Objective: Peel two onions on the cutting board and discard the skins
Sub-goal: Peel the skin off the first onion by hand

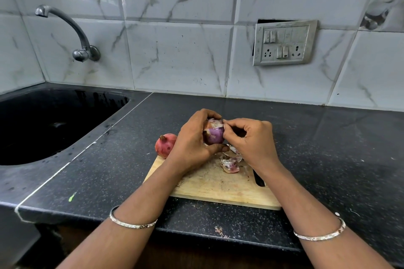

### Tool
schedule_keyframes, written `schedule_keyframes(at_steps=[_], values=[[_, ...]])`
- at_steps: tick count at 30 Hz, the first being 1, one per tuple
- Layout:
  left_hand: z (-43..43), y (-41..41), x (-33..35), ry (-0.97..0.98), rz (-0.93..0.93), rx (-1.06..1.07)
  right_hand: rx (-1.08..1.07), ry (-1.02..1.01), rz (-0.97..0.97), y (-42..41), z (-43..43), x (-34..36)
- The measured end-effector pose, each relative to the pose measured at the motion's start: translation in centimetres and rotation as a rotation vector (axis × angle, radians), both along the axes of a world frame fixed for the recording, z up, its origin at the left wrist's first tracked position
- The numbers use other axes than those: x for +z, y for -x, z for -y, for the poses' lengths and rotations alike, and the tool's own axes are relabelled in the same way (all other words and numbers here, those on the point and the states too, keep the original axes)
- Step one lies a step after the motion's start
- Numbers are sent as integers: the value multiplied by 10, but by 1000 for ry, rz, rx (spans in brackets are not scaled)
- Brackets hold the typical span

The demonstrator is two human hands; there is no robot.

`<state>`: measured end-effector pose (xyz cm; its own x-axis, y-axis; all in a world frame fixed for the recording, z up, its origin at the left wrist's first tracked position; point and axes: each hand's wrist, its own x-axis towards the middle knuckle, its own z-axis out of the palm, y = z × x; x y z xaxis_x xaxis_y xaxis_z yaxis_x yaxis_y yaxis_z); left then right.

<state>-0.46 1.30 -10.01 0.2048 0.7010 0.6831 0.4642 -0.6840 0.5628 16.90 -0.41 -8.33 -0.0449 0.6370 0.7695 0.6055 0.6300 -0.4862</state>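
Fingertips of the right hand are pinched together on a flap of papery skin at the top of the half-peeled red onion, thumb and forefinger pressed tight on it. Left hand has its fingers curled around the onion from the left and behind, thumb tucked under it, so the onion is held up in the air just above the far edge of the wooden cutting board. You can see shiny purple flesh on the near side and dry skin up top.

Second onion, fully in its skin, sits at the board's far left corner, right beside the left hand. Loose skins lie on the board under the hands, near the middle. A black knife handle pokes out along the board's right edge, partly hidden by the right wrist. Board's on the black granite countertop, close to its front edge, sink well off to the left.
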Motion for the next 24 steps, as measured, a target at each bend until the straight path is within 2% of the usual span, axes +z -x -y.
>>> schedule_keyframes(at_steps=[6,14,20,24], values=[[0,0,0,8,-8,-6,-33,11,3,0,0,1],[0,-1,0,16,16,8,17,200,-217,-3,-6,3],[-1,-1,0,14,18,17,76,257,-329,-4,-4,5],[-1,0,0,7,17,14,116,248,-307,-5,-1,7]])
